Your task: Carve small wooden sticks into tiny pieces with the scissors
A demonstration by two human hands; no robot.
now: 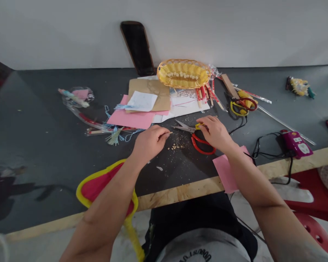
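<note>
My left hand [151, 142] is closed in a pinch on a thin wooden stick [169, 133], whose pale tip pokes out to the right. Across from it, my right hand [215, 134] grips the yellow handle of a pair of scissors [190, 128]; the other handle loop is red. The scissor blades are spread and point left toward the stick's tip, apart from it. Beneath, a small pile of cut bits [175, 146] lies on the dark tabletop among scattered crumbs. A yellow woven basket [183, 80] behind the hands holds pale bits.
Pink paper [123, 117] and a brown card [138, 87] lie behind my left hand. A phone [138, 47] leans on the wall. Other scissors [243, 105] and a purple wired device [297, 145] are rightward. A yellow-rimmed red fly swatter [100, 185] overlaps the front edge.
</note>
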